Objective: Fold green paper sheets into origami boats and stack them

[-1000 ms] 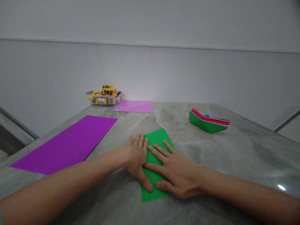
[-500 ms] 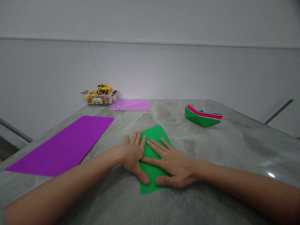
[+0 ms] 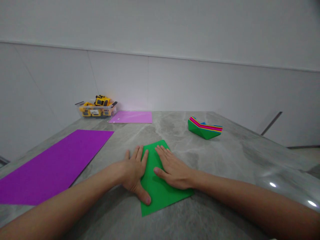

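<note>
A green sheet of paper (image 3: 157,191) lies flat on the grey marbled table in front of me. My left hand (image 3: 133,173) rests over its left edge, fingers spread, with the thumb on the paper and the outer fingers on the tabletop. Flat on the paper's right half lies my right hand (image 3: 173,170), its fingers stretched forward and the thumb apart, pointing left. Both palms cover parts of the sheet, so its left edge and right side are partly hidden. Neither hand grips anything.
To the left lies a large purple sheet (image 3: 57,163). A folded paper boat (image 3: 205,130), green with coloured stripes, stands at the back right. At the far left are a clear plastic box (image 3: 96,111) of yellow toy vehicles and a pale pink packet of paper (image 3: 132,117).
My right hand has slid a little forward on the green paper, uncovering its lower right corner. My left hand stays at the left edge. The whole view has shifted and tilted slightly.
</note>
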`<state>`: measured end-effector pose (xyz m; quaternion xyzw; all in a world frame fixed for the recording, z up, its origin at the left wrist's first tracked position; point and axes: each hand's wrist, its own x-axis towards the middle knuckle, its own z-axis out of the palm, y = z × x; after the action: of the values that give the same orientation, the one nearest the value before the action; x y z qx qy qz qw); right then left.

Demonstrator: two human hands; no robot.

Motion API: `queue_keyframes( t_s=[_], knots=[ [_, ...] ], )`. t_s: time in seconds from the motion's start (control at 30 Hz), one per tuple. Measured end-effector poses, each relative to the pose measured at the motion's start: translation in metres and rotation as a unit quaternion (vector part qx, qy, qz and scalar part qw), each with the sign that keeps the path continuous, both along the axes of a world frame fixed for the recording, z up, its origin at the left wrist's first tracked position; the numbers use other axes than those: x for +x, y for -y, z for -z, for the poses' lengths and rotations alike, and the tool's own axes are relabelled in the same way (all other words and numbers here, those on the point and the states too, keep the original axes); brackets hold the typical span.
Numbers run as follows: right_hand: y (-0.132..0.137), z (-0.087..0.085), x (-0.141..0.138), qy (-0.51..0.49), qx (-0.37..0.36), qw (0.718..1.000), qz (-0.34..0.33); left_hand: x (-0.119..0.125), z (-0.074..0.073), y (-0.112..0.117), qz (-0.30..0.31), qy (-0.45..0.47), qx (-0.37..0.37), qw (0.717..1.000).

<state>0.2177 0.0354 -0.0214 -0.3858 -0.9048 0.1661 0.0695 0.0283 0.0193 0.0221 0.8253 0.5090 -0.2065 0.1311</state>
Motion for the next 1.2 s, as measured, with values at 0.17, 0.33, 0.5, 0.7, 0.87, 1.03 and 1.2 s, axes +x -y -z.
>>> queue_keyframes(
  t_s=[0.17,0.33,0.5,0.7,0.87,1.03,1.2],
  knots=[
    [-0.012,0.004,-0.004,0.011,0.029,0.999,0.022,0.0,0.0,0.0,0.007,-0.007,-0.001,1.0],
    [-0.03,0.01,-0.007,0.013,0.051,0.998,0.031,-0.001,0.002,-0.001,0.003,-0.004,0.0,1.0],
    [-0.048,0.012,-0.012,0.011,0.076,0.996,0.042,-0.001,0.0,-0.001,0.008,-0.002,0.001,1.0],
    [-0.033,0.007,-0.009,0.002,0.186,0.982,0.031,0.0,-0.001,0.0,0.002,-0.01,0.001,1.0],
    [0.001,0.004,0.01,0.027,0.161,0.986,-0.02,-0.001,0.002,-0.001,0.001,0.003,0.004,1.0],
    [0.034,0.002,0.038,0.078,0.088,0.992,-0.042,-0.002,0.002,-0.001,-0.01,-0.007,-0.008,1.0],
    [0.058,-0.001,0.055,0.073,0.066,0.995,-0.012,-0.003,0.005,-0.003,-0.003,-0.005,-0.001,1.0]
  ],
)
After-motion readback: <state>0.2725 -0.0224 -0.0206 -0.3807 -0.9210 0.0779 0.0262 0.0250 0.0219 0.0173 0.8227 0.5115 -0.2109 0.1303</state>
